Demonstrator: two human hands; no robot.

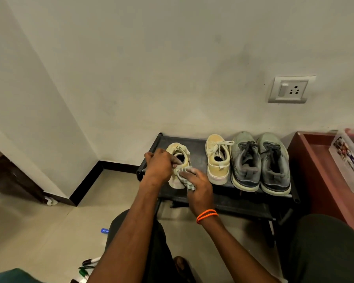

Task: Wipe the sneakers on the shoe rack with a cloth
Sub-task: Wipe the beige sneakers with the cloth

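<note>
A person seated before a black rack (194, 142) steadies a cream sneaker (179, 160) at the collar, left hand (158, 165) curled over its near rim, while the right hand (198, 183) bunches a green-checked cloth (187, 177) against the heel and outer side just below that hold. The sneaker stands on the top shelf, toe to the wall. Beyond the right hand, on the same shelf, its mate (217, 160) and a grey pair (260, 162) wait in a row, touching or nearly so. The shoe looks light and likely to slide on the shelf, its upper soft enough to dent, so the stiffer collar and heel seem the sound places to hold; the limp cloth needs wadding to bear pressure.
</note>
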